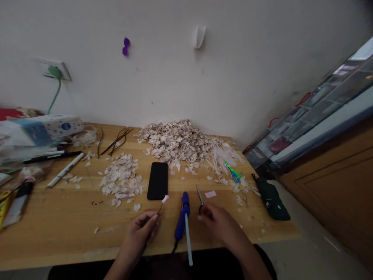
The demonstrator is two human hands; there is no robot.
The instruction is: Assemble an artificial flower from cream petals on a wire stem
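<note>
My left hand (142,229) is closed around a thin dark twig, with a small pale pink piece (165,199) at its upper end. That tip stands just by the lower edge of a black phone (157,181). At the scissors' handle, my right hand (214,219) has its fingers curled; the scissors' blades (200,194) point away from me, and the handle is partly hidden. A small pink paper strip (210,194) lies right of the blades. Between my hands rests a purple glue gun (183,216) with a long whitish glue stick (189,243) sticking out toward me.
A large heap of dry pale petals (177,142) lies against the wall, with a smaller pile (122,177) nearer left. Blue-green scissors (233,172), a dark pouch (272,199), twigs (116,140), a white marker (65,170) and a tissue pack (43,130) are on the table (72,229).
</note>
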